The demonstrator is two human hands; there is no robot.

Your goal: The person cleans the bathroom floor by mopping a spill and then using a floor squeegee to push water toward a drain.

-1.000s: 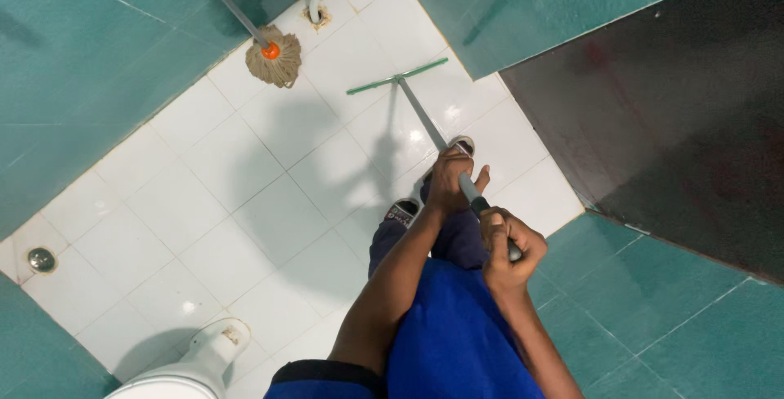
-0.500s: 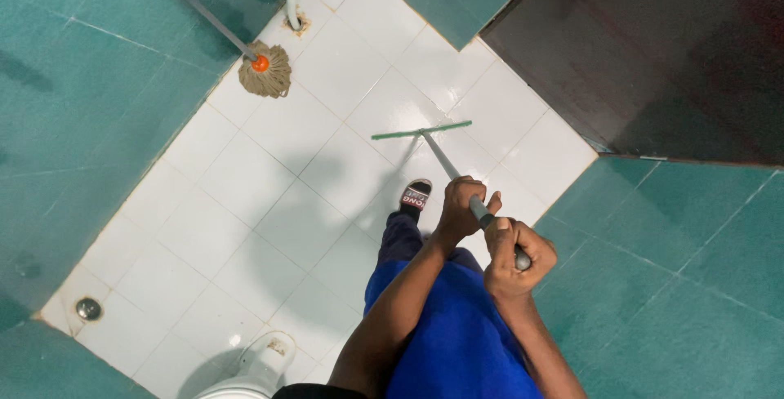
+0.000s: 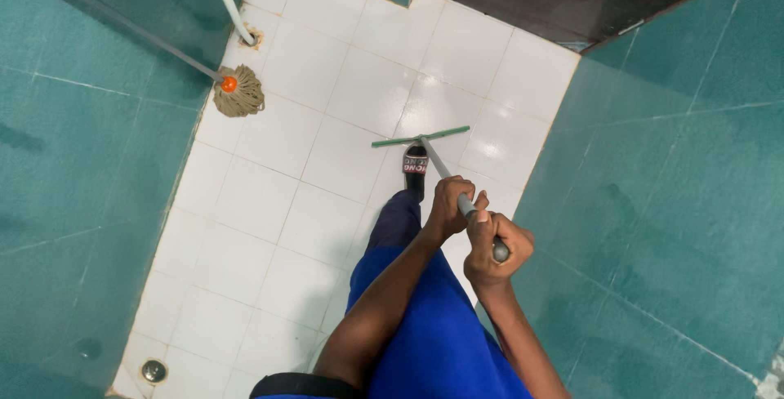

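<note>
Both hands clenched one floor squeegee (image 3: 445, 172): right hand (image 3: 492, 246) near the handle's end, left hand (image 3: 453, 205) further down. Its green blade (image 3: 420, 137) lay mid-floor on white tiles (image 3: 269, 203), beside a sandalled foot (image 3: 416, 164). Beyond, a string mop (image 3: 238, 93) leaned against the teal wall.

My squeegee (image 3: 420, 138) lies on the floor (image 3: 310, 170) near its right edge, just ahead of my sandal (image 3: 415, 164). My left hand (image 3: 449, 207) sits lower on the handle, my right hand (image 3: 490, 248) behind it. The mop (image 3: 238, 91) rests at the far left edge — a pipe (image 3: 224, 3) just beyond it. The drain (image 3: 153, 370) sits in the near left corner.
</note>
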